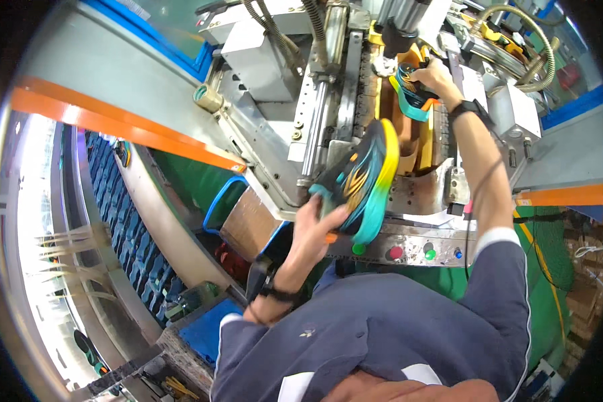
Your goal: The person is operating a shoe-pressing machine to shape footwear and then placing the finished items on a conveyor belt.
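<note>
A dark sneaker (359, 177) with orange and teal lines and a yellow-to-teal sole is gripped at its heel end by my left hand (313, 228). It hangs over the machine's front edge, slightly blurred, toe pointing away from me. Farther off, my right hand (438, 79) closes on a second, similar sneaker (412, 97). That one lies in the brown-lined slot (409, 137) of the machine, between yellow side pieces. My right fingers hide part of its upper.
Metal rods and a steel cylinder (318, 124) flank the slot. Coloured push buttons, one of them red (396, 252), line the machine's front panel. On the left are an orange rail (127, 124), a cardboard piece (251, 221) and a conveyor of dark blue pads (124, 214).
</note>
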The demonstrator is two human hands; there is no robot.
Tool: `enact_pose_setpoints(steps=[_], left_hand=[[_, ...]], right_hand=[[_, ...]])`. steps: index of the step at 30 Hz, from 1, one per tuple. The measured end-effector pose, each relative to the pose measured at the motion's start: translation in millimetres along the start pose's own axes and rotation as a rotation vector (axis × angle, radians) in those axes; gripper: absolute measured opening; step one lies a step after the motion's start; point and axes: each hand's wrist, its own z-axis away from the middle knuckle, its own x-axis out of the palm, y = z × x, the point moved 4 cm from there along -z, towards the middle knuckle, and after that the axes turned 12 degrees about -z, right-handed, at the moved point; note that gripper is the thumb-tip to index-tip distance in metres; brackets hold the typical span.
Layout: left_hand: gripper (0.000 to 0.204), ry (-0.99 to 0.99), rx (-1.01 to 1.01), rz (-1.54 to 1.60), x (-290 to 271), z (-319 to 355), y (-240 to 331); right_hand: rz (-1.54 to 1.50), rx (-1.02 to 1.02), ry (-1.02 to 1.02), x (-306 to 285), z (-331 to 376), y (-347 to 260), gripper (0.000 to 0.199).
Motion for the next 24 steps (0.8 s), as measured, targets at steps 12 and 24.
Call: enact_pose_setpoints(steps=[12, 24], left_hand=[[0.045, 0.868, 0.136, 0.282, -68.4, 214.4, -87.1], [0.039, 1.114, -0.040, 0.325, 0.1, 304.6, -160.9]], right_hand=[[0.149, -0.341, 0.102, 92.0, 28.5, 11.3, 0.050], [-0.149, -0.927, -0.593, 248.6, 380.4, 69.9, 0.015]])
